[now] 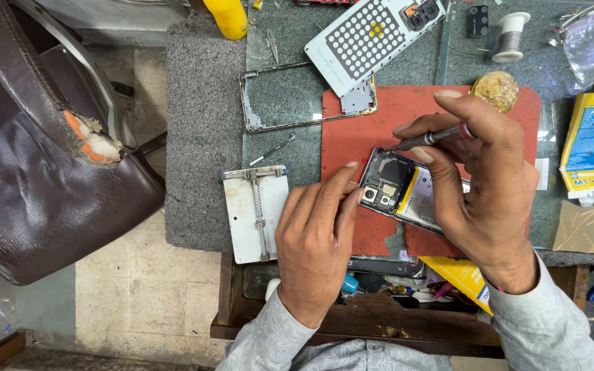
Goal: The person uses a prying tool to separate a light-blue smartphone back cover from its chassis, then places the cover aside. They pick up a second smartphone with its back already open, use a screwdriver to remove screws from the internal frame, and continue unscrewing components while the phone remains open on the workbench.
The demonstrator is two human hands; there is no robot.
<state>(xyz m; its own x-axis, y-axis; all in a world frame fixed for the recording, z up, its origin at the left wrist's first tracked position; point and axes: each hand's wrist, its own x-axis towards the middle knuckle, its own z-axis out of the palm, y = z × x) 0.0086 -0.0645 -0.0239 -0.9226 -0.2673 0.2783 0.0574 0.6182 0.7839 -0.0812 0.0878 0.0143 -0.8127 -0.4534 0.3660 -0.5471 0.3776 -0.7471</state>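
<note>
Grey patterned sleeves (379, 350) are entering from the bottom edge of the frame, leading up to both hands at centre. Left hand (314, 237), fingers curled together, is pressing its fingertips against the lower-left corner of the opened black smartphone (397, 189), steadying it beside the camera lenses. Right hand (479, 185) is pinching a slim dark metal screwdriver with a red band (431, 138) between thumb and fingers, its tip touching the phone's upper inner plate. The phone is lying tilted on a worn red rubber work mat (372, 130) at centre right of the frame. Just left of the mat, a white metal board-holding jig (256, 213) is resting on the grey stone bench (204, 130). At upper centre, a bare metal phone frame (269, 96) is lying partly under a white perforated back cover (369, 38). A yellow glue tube (586, 144) is lying at the right edge, a wire spool (510, 36) at upper right, and a torn brown leather chair (42, 151) is filling the left side.
</note>
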